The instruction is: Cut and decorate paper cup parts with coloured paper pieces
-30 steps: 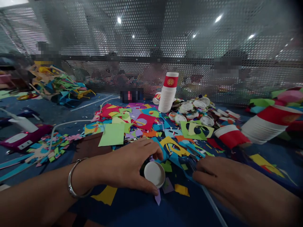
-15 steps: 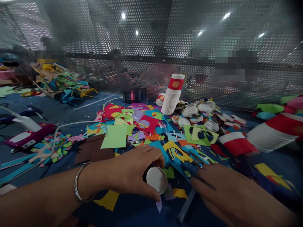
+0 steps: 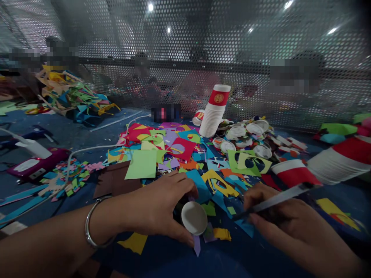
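My left hand (image 3: pixel 171 206), with a silver bangle at its wrist, curls around a small round white cup base (image 3: pixel 194 218). The thumb lies at the cup base's lower left edge and the fingers bend behind it. Purple paper pieces (image 3: pixel 197 246) stick out below and beside the cup base. My right hand (image 3: pixel 278 224) grips a clear-barrelled pen (image 3: pixel 275 201), its dark tip pointing left toward the cup base. A yellow paper scrap (image 3: pixel 222 234) and a green one (image 3: pixel 209 209) lie near the cup base.
A tall stack of paper cups (image 3: pixel 215 112) leans by the perforated metal screen (image 3: pixel 179 46). Cut cup bases (image 3: pixel 236 132) lie in a heap beside it. More cups (image 3: pixel 342 160) are stacked at right. Coloured paper scraps (image 3: pixel 182 150) cover the middle; a purple device (image 3: pixel 36 164) with a cable stands left.
My right hand has picked up the pen from the table and raised it. My left hand stays around the cup base. The view has shifted slightly.
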{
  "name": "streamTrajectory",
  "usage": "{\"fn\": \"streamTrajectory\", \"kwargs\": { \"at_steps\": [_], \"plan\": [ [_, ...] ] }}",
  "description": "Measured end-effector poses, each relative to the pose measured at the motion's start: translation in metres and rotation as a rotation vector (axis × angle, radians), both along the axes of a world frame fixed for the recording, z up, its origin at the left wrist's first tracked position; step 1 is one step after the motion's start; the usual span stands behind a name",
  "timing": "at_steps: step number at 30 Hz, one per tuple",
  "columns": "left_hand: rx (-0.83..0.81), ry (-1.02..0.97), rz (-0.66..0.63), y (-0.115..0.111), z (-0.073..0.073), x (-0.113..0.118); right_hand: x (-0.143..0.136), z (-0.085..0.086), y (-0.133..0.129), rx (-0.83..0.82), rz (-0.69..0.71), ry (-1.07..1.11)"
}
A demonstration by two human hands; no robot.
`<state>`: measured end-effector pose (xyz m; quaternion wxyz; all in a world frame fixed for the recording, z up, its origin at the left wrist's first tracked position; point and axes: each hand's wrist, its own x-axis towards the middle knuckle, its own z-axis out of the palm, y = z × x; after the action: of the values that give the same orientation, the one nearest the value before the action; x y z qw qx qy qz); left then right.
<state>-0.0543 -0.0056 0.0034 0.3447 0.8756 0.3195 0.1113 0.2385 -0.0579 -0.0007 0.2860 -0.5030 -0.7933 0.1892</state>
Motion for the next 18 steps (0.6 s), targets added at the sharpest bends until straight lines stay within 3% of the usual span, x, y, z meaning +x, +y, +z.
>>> {"fn": "streamTrajectory", "kwargs": {
  "at_steps": [6, 11, 16, 18],
  "plan": [
    [-0.001, 0.021, 0.000, -0.002, 0.003, 0.001, -0.001, -0.006, 0.003, -0.285, 0.058, 0.227],
    [-0.011, 0.038, -0.001, 0.000, -0.001, 0.001, -0.003, -0.012, 0.003, -0.459, 0.069, 0.295],
    [0.007, 0.030, -0.022, 0.003, -0.003, 0.002, -0.024, -0.012, -0.003, -0.347, -0.044, 0.299],
    [0.011, 0.027, -0.033, 0.003, -0.004, 0.002, -0.032, -0.012, -0.003, -0.295, -0.026, 0.262]
  ]
}}
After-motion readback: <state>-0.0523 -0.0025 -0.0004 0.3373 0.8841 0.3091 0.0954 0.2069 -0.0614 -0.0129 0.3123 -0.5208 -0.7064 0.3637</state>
